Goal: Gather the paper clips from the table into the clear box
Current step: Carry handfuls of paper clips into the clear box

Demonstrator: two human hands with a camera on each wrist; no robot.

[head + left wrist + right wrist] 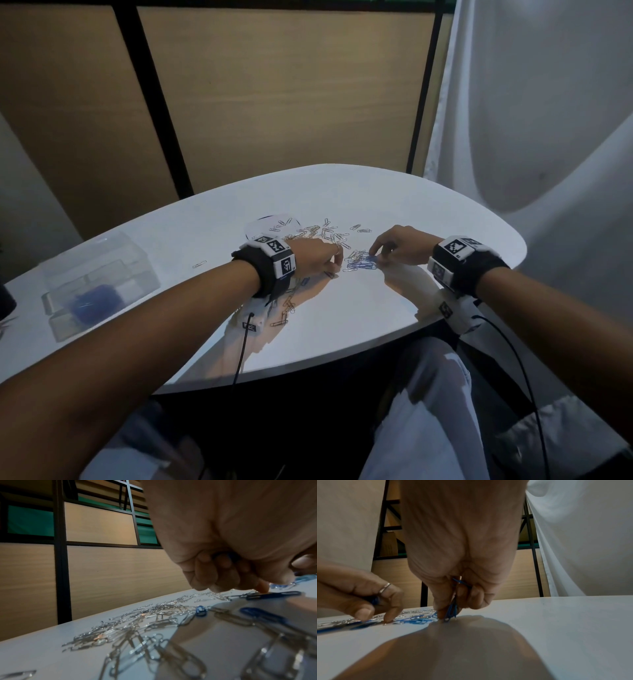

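Observation:
Several silver paper clips (322, 233) and blue paper clips (361, 264) lie scattered mid-table. My left hand (325, 258) curls over the pile's left side and holds blue clips in its fist (229, 559), fingertips touching the table. My right hand (387, 246) pinches a bunch of blue clips (453, 608) between thumb and fingers, tips on the table at the pile's right edge. The clear box (99, 270) stands open at the far left with blue clips inside.
The white rounded table (376, 308) ends close to my lap. A lone silver clip (199, 264) lies between the box and my left wrist. More silver clips (287, 308) lie under my left wrist. A white curtain (548, 120) hangs at the right.

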